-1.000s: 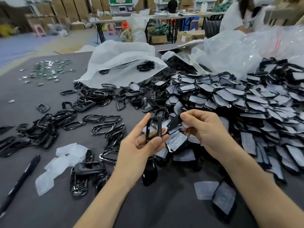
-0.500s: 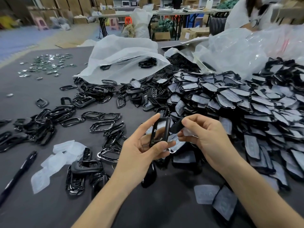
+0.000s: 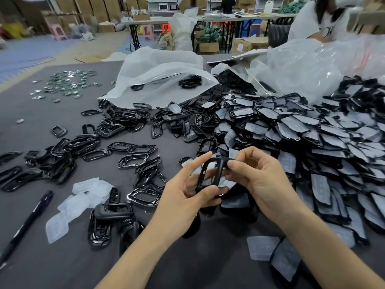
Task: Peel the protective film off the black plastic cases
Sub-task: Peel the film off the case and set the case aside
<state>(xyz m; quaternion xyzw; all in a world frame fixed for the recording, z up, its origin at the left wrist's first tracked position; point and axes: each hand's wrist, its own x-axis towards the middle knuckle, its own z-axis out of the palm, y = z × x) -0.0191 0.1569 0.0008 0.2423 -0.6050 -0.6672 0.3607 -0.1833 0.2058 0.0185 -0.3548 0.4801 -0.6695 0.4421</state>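
Note:
A black frame-shaped plastic case (image 3: 210,174) is held upright above the table between both hands. My left hand (image 3: 185,197) grips its lower end with thumb and fingers. My right hand (image 3: 258,180) pinches the case's upper right corner, where a second small black piece meets it. A big heap of black cases covered with grey film (image 3: 302,138) fills the right side. Peeled pieces of white film (image 3: 83,203) lie at the lower left, beside bare glossy black frames (image 3: 133,161).
A black pen (image 3: 27,226) lies at the left edge. White plastic bags (image 3: 160,80) sit at the back, one with frames inside. Small shiny metal parts (image 3: 64,84) are scattered far left. A person in white (image 3: 308,19) works across the table. Loose filmed cases (image 3: 285,259) lie at the lower right.
My right hand has closed in on the case, bringing its small black piece against the frame's upper corner. The left hand tilted the frame slightly. The camera dipped a little.

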